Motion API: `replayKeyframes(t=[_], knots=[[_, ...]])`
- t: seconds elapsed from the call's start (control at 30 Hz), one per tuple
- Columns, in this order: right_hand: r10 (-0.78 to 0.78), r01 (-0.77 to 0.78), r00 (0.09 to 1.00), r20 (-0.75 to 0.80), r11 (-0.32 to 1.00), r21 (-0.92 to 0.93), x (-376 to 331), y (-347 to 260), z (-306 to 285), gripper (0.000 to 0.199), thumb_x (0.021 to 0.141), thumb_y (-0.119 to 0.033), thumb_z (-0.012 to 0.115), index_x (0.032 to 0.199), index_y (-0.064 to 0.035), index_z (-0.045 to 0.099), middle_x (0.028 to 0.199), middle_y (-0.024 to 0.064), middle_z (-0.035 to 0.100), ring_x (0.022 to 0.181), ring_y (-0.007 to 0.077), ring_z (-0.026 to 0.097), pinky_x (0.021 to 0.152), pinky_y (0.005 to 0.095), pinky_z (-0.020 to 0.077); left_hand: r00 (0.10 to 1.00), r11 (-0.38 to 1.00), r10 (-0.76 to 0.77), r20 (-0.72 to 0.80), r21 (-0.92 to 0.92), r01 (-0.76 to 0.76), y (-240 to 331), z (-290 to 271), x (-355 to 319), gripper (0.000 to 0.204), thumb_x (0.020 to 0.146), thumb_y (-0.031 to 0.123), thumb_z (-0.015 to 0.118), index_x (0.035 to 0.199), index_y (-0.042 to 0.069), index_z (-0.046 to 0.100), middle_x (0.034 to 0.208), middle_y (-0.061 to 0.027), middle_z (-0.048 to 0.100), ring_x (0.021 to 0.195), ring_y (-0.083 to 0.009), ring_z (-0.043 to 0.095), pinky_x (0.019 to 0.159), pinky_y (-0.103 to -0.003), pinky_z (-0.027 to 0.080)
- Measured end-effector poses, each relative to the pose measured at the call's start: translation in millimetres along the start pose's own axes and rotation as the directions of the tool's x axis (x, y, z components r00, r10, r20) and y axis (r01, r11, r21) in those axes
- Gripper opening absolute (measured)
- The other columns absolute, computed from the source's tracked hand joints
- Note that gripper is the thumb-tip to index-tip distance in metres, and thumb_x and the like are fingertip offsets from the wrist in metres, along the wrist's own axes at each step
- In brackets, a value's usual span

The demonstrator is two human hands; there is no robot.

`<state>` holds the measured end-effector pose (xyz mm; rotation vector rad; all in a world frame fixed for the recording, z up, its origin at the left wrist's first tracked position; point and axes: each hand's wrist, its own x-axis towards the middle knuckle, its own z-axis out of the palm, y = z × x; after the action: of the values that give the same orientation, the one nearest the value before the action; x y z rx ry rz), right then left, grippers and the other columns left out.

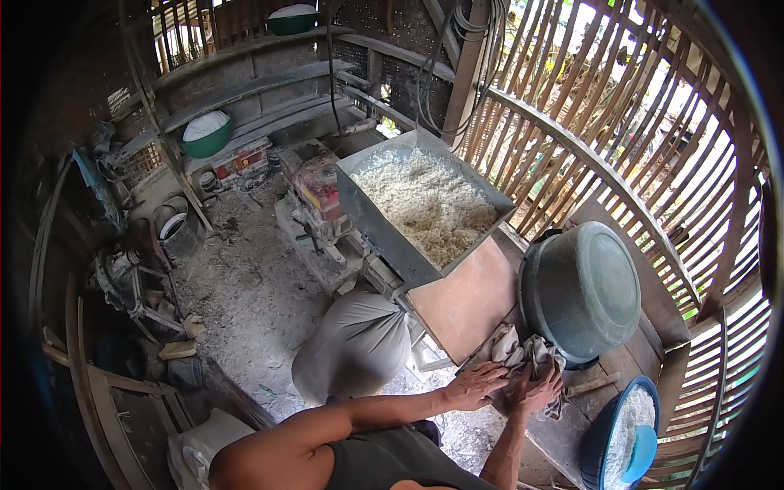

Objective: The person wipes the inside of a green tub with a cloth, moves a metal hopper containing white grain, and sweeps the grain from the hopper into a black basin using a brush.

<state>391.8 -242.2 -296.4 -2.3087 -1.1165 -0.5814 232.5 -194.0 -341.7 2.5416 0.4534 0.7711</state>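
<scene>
Cloth (505, 346), grey-beige, thin and crumpled into loose folds, lies low in the frame, right of centre, its rough long axis slanting from upper left to lower right. The bare right hand (537, 392) is the nearer of the two: it rests on the folds, fingers curved over them, though I cannot tell whether they pinch the fabric. The bare left hand (474, 386) sits at the cloth's lower-left edge, its fingers stretched out and slightly apart, pointing right; the cloth lies up and to the right of them, and whether the fingertips touch it is unclear. Counting outward, there is one blue round basin (590, 451) of white powdery stuff at the lower right, with one light-blue rounded scoop (642, 452) in it, and one short wooden stick (594, 385) just right of the cloth. Above these come one large grey-green upturned tub (555, 298) and, left of it, one flat pinkish-brown board (472, 296). One bulging grey sack (347, 351) stands below the centre. Beyond, near the upper middle, are one rectangular grey metal hopper (377, 227) holding pale crumbly material (429, 192) and one red-topped engine (320, 186). Farthest, two green basins (209, 146) with white heaps stand at the upper left and top.
</scene>
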Motion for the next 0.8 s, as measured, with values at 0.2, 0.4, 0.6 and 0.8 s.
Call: replayKeyframes(t=[0.2,0.4,0.6,0.8], knots=[[0.022,-0.022,1.0,0.005,1.0,0.014,-1.8,2.0,-1.0,0.049,0.08,-0.033,0.066,0.124,-0.0128,0.06,0.123,0.013,0.06,0.11,0.0344,0.053,0.097,0.0463,0.0363,1.0,1.0,0.001,0.024,-0.003,-0.001,2.4,-3.4,1.7,0.059,0.077,0.027,0.071,0.129,0.008,0.052,0.139,-0.0113,0.042,0.135,-0.0279,0.034,0.114,-0.041,0.026],[-0.01,0.011,0.998,-0.065,1.0,0.014,-0.9,0.5,1.3,0.048,0.077,-0.032,0.069,0.12,-0.0121,0.063,0.119,0.0124,0.061,0.106,0.0339,0.054,0.092,0.0457,0.0383,1.0,1.0,-0.001,0.015,0.007,0.001,2.5,-4.2,1.7,0.059,0.077,0.027,0.071,0.129,0.008,0.052,0.139,-0.0115,0.042,0.136,-0.028,0.034,0.115,-0.041,0.026],[0.008,-0.007,1.0,-0.019,1.0,0.018,-2.1,2.0,1.2,0.049,0.08,-0.035,0.066,0.124,-0.0129,0.06,0.123,0.0119,0.06,0.112,0.0331,0.053,0.096,0.0459,0.0368,1.0,1.0,-0.001,0.001,0.013,0.001,1.1,-0.5,0.7,0.058,0.077,0.027,0.071,0.128,0.008,0.053,0.14,-0.0117,0.041,0.136,-0.0283,0.033,0.114,-0.042,0.026],[-0.004,0.004,0.999,-0.038,1.0,0.009,-1.5,1.9,0.9,0.049,0.079,-0.035,0.066,0.123,-0.0126,0.061,0.122,0.012,0.061,0.11,0.0329,0.053,0.094,0.0453,0.0383,1.0,1.0,-0.006,0.004,0.021,0.006,1.5,-0.4,0.7,0.058,0.077,0.028,0.072,0.128,0.008,0.053,0.141,-0.0107,0.041,0.136,-0.0279,0.033,0.114,-0.041,0.026]])
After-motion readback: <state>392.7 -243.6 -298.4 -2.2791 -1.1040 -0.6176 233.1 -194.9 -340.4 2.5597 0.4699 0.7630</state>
